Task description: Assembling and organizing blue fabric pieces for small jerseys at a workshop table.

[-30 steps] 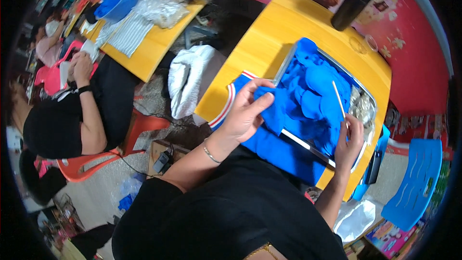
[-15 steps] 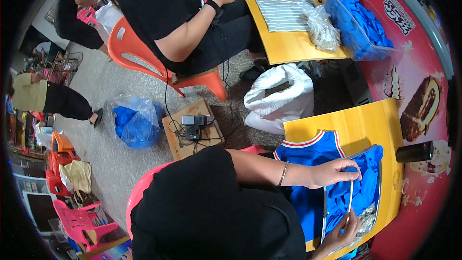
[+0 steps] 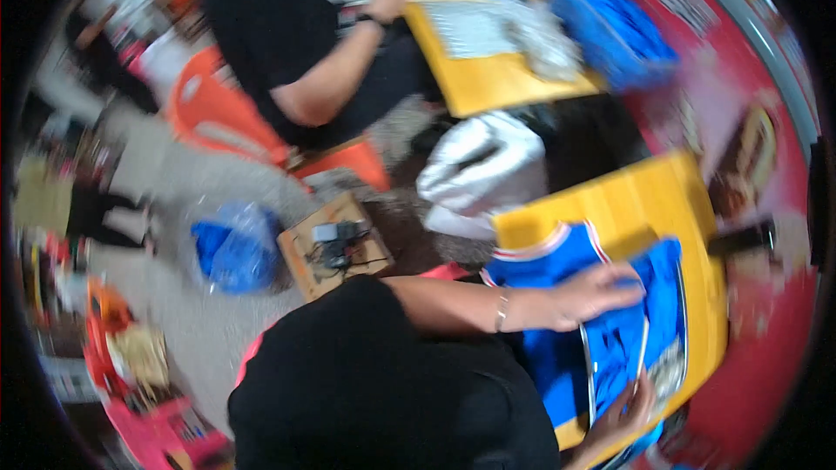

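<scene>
A blue sleeveless jersey (image 3: 544,274) with red-and-white edging lies on the yellow table (image 3: 601,191). Next to it, a shallow tray (image 3: 684,331) with a pale rim holds crumpled blue cloth (image 3: 664,287) and a clear bag of small pale items (image 3: 669,368). My left hand (image 3: 601,294), blurred, is over the cloth near the tray's edge; whether its fingers grip anything does not show. Low on the tray, my right hand (image 3: 634,405) is closed on the lower end of a thin white strip (image 3: 643,344). The strip's upper end lies just below my left fingers.
A black cylinder (image 3: 742,238) projects beside the table's right edge. Beyond stand a white sack (image 3: 483,174) and a cardboard box (image 3: 348,265) with electrical devices. A clear bag of blue cloth (image 3: 235,248) sits on the floor. A co-worker (image 3: 305,78) sits at another yellow table (image 3: 475,87).
The whole view has shifted and blurred. My left hand has come away from the upper end of the white strip, while my right hand still has the lower end.
</scene>
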The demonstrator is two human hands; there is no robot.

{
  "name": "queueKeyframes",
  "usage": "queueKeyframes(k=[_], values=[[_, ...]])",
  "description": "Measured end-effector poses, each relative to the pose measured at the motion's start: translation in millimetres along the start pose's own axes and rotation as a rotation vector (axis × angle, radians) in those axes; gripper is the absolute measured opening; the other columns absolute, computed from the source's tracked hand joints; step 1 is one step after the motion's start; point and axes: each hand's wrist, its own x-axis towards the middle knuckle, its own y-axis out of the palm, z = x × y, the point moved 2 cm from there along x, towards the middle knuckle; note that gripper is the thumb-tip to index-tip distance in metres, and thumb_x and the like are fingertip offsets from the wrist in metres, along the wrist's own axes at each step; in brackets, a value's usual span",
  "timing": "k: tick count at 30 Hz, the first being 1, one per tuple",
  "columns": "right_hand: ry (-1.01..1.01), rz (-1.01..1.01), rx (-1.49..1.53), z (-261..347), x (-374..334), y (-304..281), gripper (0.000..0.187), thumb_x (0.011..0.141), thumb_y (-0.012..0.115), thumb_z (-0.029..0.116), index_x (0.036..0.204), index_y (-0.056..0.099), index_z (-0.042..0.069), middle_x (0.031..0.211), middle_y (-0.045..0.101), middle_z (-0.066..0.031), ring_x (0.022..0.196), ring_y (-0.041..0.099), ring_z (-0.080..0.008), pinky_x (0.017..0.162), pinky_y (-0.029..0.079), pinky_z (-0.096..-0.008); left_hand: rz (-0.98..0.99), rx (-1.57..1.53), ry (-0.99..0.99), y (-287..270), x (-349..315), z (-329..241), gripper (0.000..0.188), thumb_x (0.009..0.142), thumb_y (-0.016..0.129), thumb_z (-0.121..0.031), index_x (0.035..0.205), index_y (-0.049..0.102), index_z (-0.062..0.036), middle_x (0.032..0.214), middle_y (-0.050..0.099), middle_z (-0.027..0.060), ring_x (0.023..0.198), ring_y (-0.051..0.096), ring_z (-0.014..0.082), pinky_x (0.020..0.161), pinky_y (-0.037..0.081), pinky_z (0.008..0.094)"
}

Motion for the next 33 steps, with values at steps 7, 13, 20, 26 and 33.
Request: queueKeyframes(k=[7,13,20,26,33], values=[[0.18,0.022,0.114,41.2,26.0,1.8,0.033,0.07,0.064,-0.009,0.098,0.069,0.007,0.075,0.057,-0.0102,0.065,0.057,-0.0182,0.056,0.044,-0.0266,-0.013,-0.228,-0.091,-10.4,0.3,-18.3,0.028,0.095,0.044,-0.03,0.105,0.052,-0.0045,0.087,0.061,0.0089,0.081,0.061,0.0165,0.075,0.051,0.03],[0.179,-0.037,0.044,37.7,13.3,-13.5,0.03,0.069,0.067,-0.006,0.094,0.069,0.009,0.071,0.056,-0.0083,0.06,0.056,-0.0175,0.052,0.043,-0.0266,0.078,-0.164,-0.085,6.0,2.9,-11.7,0.027,0.098,0.038,-0.028,0.105,0.052,-0.0055,0.087,0.062,0.0103,0.08,0.06,0.0152,0.075,0.05,0.029],[0.131,-0.007,0.065,42.6,12.8,-5.4,0.029,0.069,0.067,-0.004,0.094,0.069,0.01,0.071,0.056,-0.0076,0.06,0.057,-0.0184,0.052,0.044,-0.0277,0.075,-0.069,-0.029,7.1,-2.0,-12.6,0.026,0.097,0.041,-0.026,0.105,0.051,-0.0031,0.087,0.062,0.0134,0.081,0.061,0.0175,0.077,0.05,0.0301],[0.197,0.047,0.16,43.9,12.0,9.7,0.03,0.069,0.066,-0.005,0.096,0.068,0.009,0.072,0.057,-0.0079,0.062,0.058,-0.0198,0.053,0.046,-0.0294,0.266,0.249,0.11,14.3,-4.7,-13.2,0.027,0.09,0.057,-0.022,0.103,0.057,0.0011,0.093,0.066,0.0145,0.089,0.063,0.0154,0.077,0.049,0.0244],[0.26,0.07,0.258,45.0,10.0,21.5,0.029,0.071,0.063,-0.006,0.098,0.066,0.005,0.074,0.06,-0.0107,0.063,0.059,-0.0216,0.054,0.046,-0.0304,0.293,0.436,0.132,15.2,-3.9,-15.8,0.038,0.091,0.053,-0.03,0.108,0.056,0.0048,0.099,0.064,0.0155,0.092,0.06,0.0193,0.084,0.046,0.0299]])
